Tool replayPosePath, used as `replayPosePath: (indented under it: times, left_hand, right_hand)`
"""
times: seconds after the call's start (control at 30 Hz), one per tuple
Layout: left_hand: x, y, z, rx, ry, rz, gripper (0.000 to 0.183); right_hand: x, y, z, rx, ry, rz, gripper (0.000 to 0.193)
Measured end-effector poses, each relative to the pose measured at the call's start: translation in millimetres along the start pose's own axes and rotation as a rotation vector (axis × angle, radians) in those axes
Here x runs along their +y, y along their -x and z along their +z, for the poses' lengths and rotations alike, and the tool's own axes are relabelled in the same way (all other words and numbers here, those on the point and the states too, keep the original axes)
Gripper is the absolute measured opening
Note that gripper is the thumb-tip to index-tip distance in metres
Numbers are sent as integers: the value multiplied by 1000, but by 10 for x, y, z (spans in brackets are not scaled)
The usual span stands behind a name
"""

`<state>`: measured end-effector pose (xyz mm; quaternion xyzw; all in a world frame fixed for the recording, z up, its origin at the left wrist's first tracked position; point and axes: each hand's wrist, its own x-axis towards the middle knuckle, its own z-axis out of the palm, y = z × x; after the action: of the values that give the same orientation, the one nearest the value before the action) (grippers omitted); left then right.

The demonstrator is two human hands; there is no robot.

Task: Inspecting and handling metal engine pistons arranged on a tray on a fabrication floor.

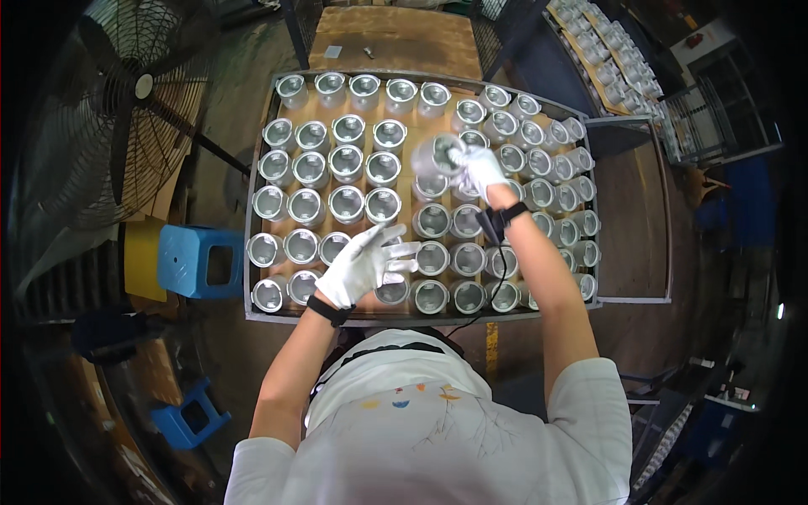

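My right hand (481,168), in a white glove, grips a silvery metal pot (434,157) by its right side. That pot is smeared by motion and appears raised above the others. My left hand (364,268), gloved too, hovers with fingers spread over the near rows and holds nothing. Beneath it, some pots are partly hidden. Rows of similar open-topped metal pots (305,205) with small side lugs stand upright on a wood-floored tray with a raised metal rim (387,319). Whether my left fingertips touch a pot, I cannot tell.
Beyond the tray lies a wooden board (396,38). A large caged fan (145,86) and a blue stool (187,261) stand at left. Far right, a rack (602,71) carries more pots. A black cable (503,273) hangs from my right wristband.
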<state>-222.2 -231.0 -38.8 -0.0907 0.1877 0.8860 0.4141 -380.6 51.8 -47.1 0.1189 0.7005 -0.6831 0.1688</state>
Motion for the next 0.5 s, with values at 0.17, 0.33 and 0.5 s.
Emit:
replayPosePath:
  times: [0.17,0.33,0.5]
  left_hand:
    - [-119,400,-152,156,19,102,64]
    - [-256,792,-401,267,79,169,62]
    - [-350,938,-435,335,162,193,61]
  right_hand:
    - [386,-1076,-52,157,516,-126,32]
    - [970,-1741,-249,200,852,7,37]
    - [1127,-1890,-352,268,1178,-51,37]
